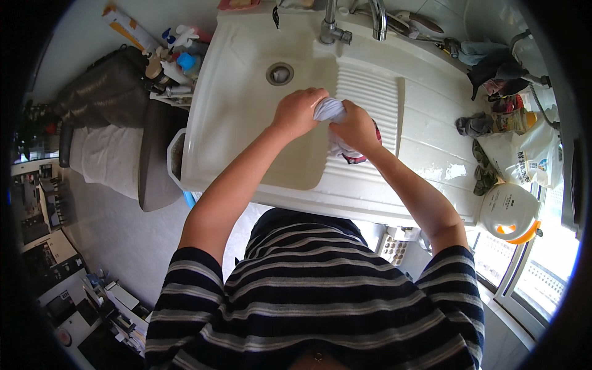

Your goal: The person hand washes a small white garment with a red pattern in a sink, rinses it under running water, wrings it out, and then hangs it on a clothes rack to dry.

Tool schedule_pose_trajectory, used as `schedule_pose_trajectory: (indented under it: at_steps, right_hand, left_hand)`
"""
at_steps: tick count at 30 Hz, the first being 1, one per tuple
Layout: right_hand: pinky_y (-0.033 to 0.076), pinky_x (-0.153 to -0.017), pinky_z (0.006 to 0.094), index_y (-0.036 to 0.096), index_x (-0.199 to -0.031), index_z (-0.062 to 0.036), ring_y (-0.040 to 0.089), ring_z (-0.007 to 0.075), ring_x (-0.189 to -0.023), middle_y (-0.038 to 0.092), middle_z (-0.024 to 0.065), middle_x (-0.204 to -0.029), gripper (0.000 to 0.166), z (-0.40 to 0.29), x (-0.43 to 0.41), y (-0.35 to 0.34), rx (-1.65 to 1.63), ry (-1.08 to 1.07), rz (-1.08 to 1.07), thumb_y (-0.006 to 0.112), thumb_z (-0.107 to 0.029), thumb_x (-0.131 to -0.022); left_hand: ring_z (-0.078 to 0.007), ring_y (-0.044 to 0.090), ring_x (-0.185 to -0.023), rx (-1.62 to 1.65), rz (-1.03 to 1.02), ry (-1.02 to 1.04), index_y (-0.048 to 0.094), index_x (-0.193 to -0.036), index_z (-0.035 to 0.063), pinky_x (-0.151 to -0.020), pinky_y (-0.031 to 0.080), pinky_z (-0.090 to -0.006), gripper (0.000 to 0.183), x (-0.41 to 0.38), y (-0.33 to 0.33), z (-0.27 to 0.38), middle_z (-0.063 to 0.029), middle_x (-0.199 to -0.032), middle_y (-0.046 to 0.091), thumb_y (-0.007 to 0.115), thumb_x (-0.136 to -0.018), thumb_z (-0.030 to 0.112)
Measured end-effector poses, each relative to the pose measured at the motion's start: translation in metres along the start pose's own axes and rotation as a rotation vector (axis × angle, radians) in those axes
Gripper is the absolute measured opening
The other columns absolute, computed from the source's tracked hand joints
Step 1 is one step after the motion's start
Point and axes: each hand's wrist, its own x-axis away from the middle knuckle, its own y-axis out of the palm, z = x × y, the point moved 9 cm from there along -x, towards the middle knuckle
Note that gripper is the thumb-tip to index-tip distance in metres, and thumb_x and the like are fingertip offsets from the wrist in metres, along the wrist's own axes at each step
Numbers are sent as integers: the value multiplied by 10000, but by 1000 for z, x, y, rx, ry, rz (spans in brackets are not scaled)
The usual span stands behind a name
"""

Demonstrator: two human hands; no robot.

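A light-coloured cloth [330, 109] is bunched and twisted between my two hands, above the edge where the basin meets the ribbed washboard. My left hand [298, 113] is closed around one end of it. The other part is gripped by my right hand [356, 127]. Below that hand hangs the rest of the cloth, with a dark and red patterned edge [355, 159] over the ridges. The white laundry sink [259, 138] lies under both hands, its drain [280, 74] ahead of my left hand. Part of the cloth is hidden by my fingers.
A chrome faucet [329, 30] rises at the sink's back. Bottles [187, 62] crowd a rack on the left, near a dark armchair [106, 92]. On the right are a white plastic bag [522, 157], a white-and-orange container [511, 212] and dark cloths [497, 74].
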Motion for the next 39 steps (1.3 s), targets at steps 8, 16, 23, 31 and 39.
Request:
schedule_pose_trajectory:
  at_steps: [8, 16, 23, 31, 39]
  right_hand:
    - [538, -870, 371, 637, -1199, 36, 702, 313, -934, 722, 204, -1030, 684, -17, 12, -17, -297, -163, -375, 915, -244, -640]
    - [539, -852, 380, 691, -1130, -55, 681, 335, -957, 728, 133, -1021, 487, -40, 43, -49, 11, -273, -20, 849, -141, -677]
    - [501, -939, 428, 710, -1051, -85, 660, 327, -990, 716, 100, -992, 429, -53, 65, -62, 123, -578, 291, 826, -109, -638]
    - [471, -1049, 510, 727, -1030, -175, 657, 250, -1047, 684, 17, -979, 408, -60, 92, -64, 294, -860, 405, 802, -126, -632]
    - [437, -1134, 524, 718, -1009, -202, 636, 265, -1145, 669, 18, -1033, 291, -80, 109, -66, 346, -1162, 279, 719, -132, -727]
  left_hand:
    - [-316, 642, -1007, -77, -125, 169, 600, -1115, 120, -825, 528, -445, 399, 5, -28, 57, -58, -1088, 673, 724, -754, 4]
    - [-270, 521, -1286, 597, -299, 105, 384, -1528, 171, -1087, 426, -416, 984, 30, -46, 64, -58, -1407, 544, 864, -682, 25]
    - [-278, 564, -1278, 1472, -587, -681, 368, -1560, 180, -1003, 490, -510, 900, 63, 36, -48, -104, -1462, 536, 412, -912, 803]
    - [-511, 583, -1219, 2146, -1348, -742, 370, -1547, 95, -979, 528, -585, 1060, 107, 65, 81, -317, -1465, 472, 480, -824, 863]
    - [-428, 681, -1032, 1867, -1371, -512, 396, -1487, 38, -584, 619, -281, 794, 94, 32, 107, -306, -1439, 487, 662, -913, 517]
